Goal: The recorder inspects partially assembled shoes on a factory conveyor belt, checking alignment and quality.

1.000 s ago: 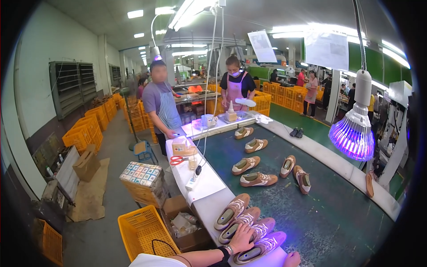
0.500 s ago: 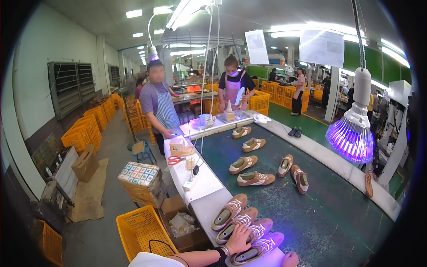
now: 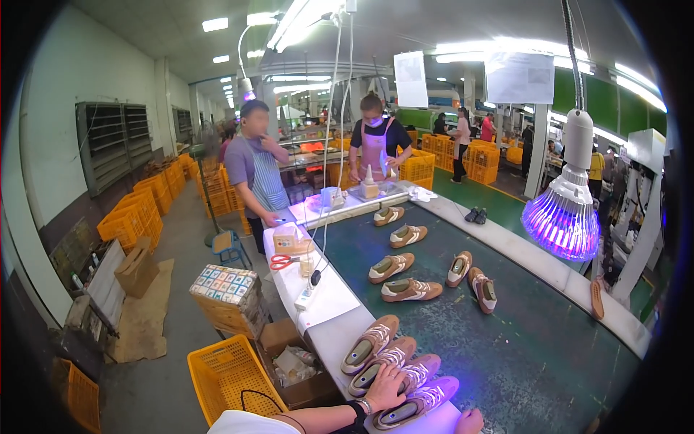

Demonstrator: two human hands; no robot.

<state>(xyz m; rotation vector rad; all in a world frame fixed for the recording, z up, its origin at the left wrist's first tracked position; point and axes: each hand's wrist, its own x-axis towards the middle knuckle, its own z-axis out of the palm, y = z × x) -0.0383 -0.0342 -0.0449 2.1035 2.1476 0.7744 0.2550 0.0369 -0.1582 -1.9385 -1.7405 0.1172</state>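
A row of brown sneakers (image 3: 371, 344) with white laces lies along the near edge of the table. My left hand (image 3: 387, 390) lies across the sneakers in the middle of the row, its fingers stretched out over the laces of one sneaker (image 3: 419, 373). Purple light falls on the nearest sneaker (image 3: 428, 399), just beside that hand. At the lower edge, right of the row, only the top of my right hand (image 3: 470, 421) shows. Its fingers look curled in; whatever they hold, if anything, is hidden.
More brown shoes (image 3: 412, 290) stand across the dark green tabletop (image 3: 535, 347). A lit purple lamp (image 3: 562, 220) hangs at the right. Red scissors (image 3: 283, 262) and a power strip (image 3: 306, 296) lie on the left ledge, above a yellow crate (image 3: 230, 372). Two people work beyond.
The view has shifted slightly. The person at the far left has raised a hand toward the head, and the other has lowered a pale object. My hands stay in place.
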